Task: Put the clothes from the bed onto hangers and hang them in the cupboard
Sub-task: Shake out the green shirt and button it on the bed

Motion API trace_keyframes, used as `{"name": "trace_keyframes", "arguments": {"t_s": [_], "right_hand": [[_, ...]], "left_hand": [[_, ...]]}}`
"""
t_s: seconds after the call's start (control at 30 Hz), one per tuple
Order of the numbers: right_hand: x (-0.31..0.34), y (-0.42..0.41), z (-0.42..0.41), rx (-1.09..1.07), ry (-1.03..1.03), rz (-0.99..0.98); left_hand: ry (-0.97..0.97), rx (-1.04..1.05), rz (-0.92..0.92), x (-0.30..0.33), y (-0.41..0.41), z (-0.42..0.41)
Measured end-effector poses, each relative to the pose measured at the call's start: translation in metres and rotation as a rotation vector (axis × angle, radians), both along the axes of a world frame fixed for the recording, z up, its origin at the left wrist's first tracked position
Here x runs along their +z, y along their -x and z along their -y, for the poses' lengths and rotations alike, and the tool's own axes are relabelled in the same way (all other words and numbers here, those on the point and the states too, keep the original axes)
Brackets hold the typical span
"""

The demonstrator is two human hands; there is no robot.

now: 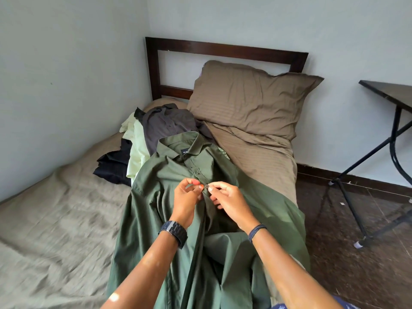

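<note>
While both hands, left [187, 197] and right [225, 197], pinch the green shirt [178, 241] placket at one button [207, 186], keep the fabric flat on the bed [55, 219].

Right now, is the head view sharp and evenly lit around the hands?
Head view: left hand, right hand and green shirt are sharp in soft daylight; the sheet blurs at lower left; wide-angle bending curves the edges.

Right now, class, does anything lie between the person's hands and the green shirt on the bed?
Nothing visible does. The left hand and right hand already pinch the green shirt at its button placket. No hanger or cupboard is in view.
</note>
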State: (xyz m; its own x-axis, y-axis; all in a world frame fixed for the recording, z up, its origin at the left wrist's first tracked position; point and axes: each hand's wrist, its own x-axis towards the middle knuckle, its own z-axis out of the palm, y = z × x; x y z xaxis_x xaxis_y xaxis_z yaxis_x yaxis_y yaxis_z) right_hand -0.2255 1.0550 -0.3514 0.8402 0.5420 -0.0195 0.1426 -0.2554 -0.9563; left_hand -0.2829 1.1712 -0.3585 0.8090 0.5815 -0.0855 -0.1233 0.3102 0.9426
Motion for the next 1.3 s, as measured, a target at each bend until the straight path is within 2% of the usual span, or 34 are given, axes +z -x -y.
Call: {"name": "trace_keyframes", "arguments": {"t_s": [0.1,0.2,0.27,0.4,0.5,0.57,0.63,0.7,0.8,1.0,1.13,1.3], "right_hand": [[-0.006,-0.003,0.017,0.14,0.138,0.064],[-0.016,-0.001,0.031,0.12,0.313,0.154],[-0.021,0.004,0.039,0.097,0.358,0.246],[-0.022,0.014,0.052,0.094,0.257,0.328],[-0.025,0.016,0.059,0.248,0.327,0.254],[-0.031,0.016,0.063,0.325,0.421,0.221],[-0.035,0.015,0.065,0.287,0.466,0.248],[-0.032,0.013,0.067,0.222,0.408,0.242],[-0.016,0.012,0.07,0.12,0.217,0.178],[0.022,-0.01,0.07,-0.096,0.137,0.323],[0.049,-0.02,0.073,-0.2,0.133,0.483],[0.026,-0.014,0.081,-0.126,0.343,0.55]], "left_hand": [[-0.06,-0.01,-0.031,0.007,-0.004,0.002],[-0.148,-0.095,-0.107,0.004,-0.003,0.007],[-0.186,-0.146,-0.174,-0.005,0.004,0.012],[-0.531,-0.186,-0.391,-0.037,0.033,0.023],[-0.766,-0.143,-0.519,-0.057,0.052,0.026],[-0.766,-0.109,-0.547,-0.061,0.057,0.027],[-0.735,-0.047,-0.52,-0.055,0.056,0.027],[-0.742,0.036,-0.474,-0.045,0.052,0.028],[-0.753,0.149,-0.379,-0.026,0.045,0.033],[-0.891,0.317,-0.225,0.03,0.012,0.025],[-0.996,0.231,-0.217,0.048,-0.009,0.032],[-0.812,0.021,-0.315,0.018,0.007,0.056]]}}
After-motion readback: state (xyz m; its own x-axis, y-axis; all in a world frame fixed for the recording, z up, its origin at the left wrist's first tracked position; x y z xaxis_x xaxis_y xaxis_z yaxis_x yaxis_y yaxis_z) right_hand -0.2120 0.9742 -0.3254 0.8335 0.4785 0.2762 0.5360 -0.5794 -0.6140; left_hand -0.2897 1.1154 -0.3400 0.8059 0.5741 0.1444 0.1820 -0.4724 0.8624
